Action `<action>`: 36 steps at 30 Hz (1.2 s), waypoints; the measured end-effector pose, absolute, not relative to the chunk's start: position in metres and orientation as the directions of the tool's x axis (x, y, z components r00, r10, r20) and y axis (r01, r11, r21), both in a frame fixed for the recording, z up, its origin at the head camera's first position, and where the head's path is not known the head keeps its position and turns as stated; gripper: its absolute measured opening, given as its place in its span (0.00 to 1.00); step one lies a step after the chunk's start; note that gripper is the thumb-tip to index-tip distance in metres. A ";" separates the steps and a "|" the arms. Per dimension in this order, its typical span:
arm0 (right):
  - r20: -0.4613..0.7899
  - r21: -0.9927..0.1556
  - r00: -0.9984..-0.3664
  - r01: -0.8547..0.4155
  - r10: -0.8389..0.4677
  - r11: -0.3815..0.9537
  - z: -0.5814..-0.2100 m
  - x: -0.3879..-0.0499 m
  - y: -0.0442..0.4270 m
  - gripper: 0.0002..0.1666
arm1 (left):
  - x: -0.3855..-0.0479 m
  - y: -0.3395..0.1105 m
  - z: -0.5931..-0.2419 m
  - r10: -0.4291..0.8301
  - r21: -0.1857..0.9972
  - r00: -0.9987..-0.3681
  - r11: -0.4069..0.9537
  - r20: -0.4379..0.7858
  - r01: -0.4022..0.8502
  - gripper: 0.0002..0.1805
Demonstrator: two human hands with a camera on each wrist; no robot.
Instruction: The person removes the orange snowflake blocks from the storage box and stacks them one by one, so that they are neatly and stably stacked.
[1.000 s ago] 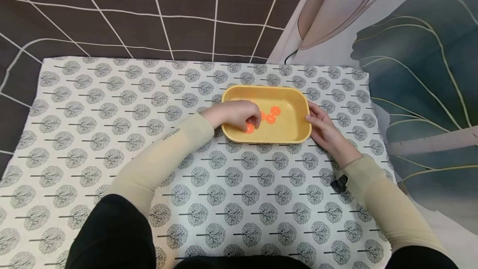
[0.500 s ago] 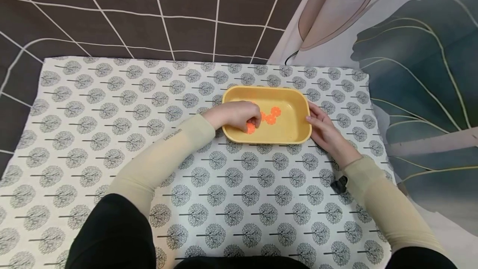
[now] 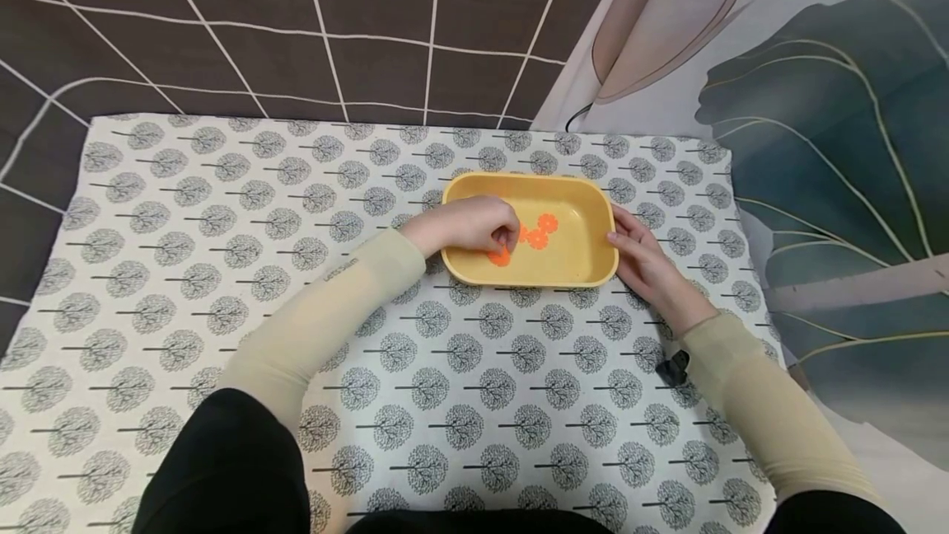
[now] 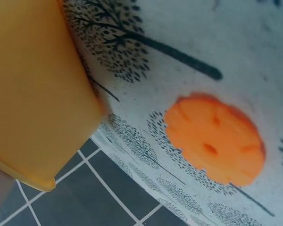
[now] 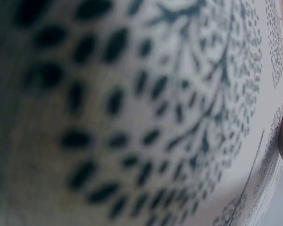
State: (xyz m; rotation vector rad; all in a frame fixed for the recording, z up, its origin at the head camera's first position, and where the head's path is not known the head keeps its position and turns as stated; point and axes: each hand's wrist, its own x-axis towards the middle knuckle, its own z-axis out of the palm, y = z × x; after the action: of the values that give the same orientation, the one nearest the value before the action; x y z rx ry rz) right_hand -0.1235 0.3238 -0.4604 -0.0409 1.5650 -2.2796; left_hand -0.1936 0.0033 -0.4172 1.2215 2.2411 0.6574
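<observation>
A yellow tray (image 3: 586, 258) stands on the patterned cloth with several orange flower-shaped carrot slices (image 3: 537, 237) on its floor. My left hand (image 3: 470, 225) reaches in over the left wall. Its fingers are curled down and pinch at a slice (image 3: 500, 258) near the front left corner, the fingertips partly hidden. At the right end my right hand (image 3: 648, 262) holds the tray, thumb on the rim and fingers along the outer wall. In the left wrist view one more carrot slice (image 4: 216, 139) lies on the cloth beside the tray; my left arm hides it in the head view.
White cloth (image 3: 445, 402) printed with grey trees covers the table. Behind its far edge is a dark panel (image 3: 296, 23) with white grid lines. A leaf-patterned curtain (image 3: 830, 147) hangs at the right. A small black object (image 3: 675, 367) is at the right wrist.
My left fingers have shifted very slightly over the slice at the front left, and less of that slice shows now. My right hand and the tray stay in place.
</observation>
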 end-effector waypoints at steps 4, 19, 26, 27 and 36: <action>-0.186 -0.908 -0.931 0.285 -0.315 -0.306 -0.461 -0.124 0.324 0.30 | -0.194 0.001 -0.413 0.853 0.674 -0.491 0.468 -0.176 0.571 0.02; -0.176 -0.910 -0.931 0.278 -0.320 -0.308 -0.462 -0.124 0.325 0.32 | -0.204 -0.044 -0.384 0.733 0.813 -0.676 0.441 -0.081 0.381 0.08; -0.176 -0.911 -0.927 0.281 -0.330 -0.303 -0.462 -0.124 0.324 0.32 | -0.206 -0.079 -0.379 0.654 0.863 -0.748 0.439 -0.114 0.252 0.09; -0.175 -0.907 -0.926 0.284 -0.334 -0.310 -0.462 -0.124 0.324 0.32 | -0.206 -0.084 -0.379 0.642 0.863 -0.757 0.444 -0.118 0.242 0.09; -0.165 -0.914 -0.930 0.270 -0.330 -0.304 -0.462 -0.123 0.325 0.29 | -0.203 -0.121 -0.388 0.569 0.870 -0.800 0.475 -0.191 0.131 0.08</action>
State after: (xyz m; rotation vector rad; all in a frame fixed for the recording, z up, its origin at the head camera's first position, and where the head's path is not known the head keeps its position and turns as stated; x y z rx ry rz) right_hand -0.1234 0.3246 -0.4621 -0.0750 1.5769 -2.2735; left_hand -0.2030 -0.1206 -0.3880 0.5815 2.2666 1.2795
